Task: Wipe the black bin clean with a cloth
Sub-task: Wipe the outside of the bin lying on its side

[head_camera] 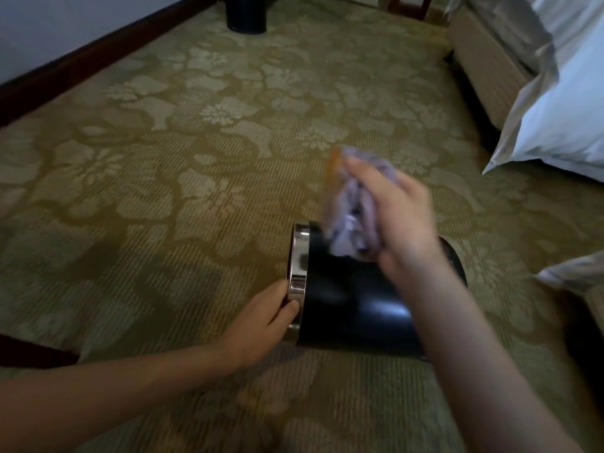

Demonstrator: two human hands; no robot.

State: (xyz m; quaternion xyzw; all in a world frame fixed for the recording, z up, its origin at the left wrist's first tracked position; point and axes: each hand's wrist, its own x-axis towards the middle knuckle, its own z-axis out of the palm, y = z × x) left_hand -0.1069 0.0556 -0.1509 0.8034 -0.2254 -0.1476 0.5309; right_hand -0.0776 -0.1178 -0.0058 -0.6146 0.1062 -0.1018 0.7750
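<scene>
The black bin (353, 302) is lying sideways on the carpet (163, 191), its wall turned up for wiping. The left hand (261, 318) is gripping its chrome rim (298, 276), steadying it. The right hand (395, 217) is clutching a bunched cloth (346, 223) above it.

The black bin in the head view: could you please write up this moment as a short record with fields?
bin: black bin lies on its side on the patterned carpet
left hand: left hand grips the bin's chrome rim
right hand: right hand holds a crumpled cloth over the bin's upper side
contact: blurred; cannot tell whether the cloth touches the bin
nearby: white pillow at the right; a dark container upright by the wall
</scene>
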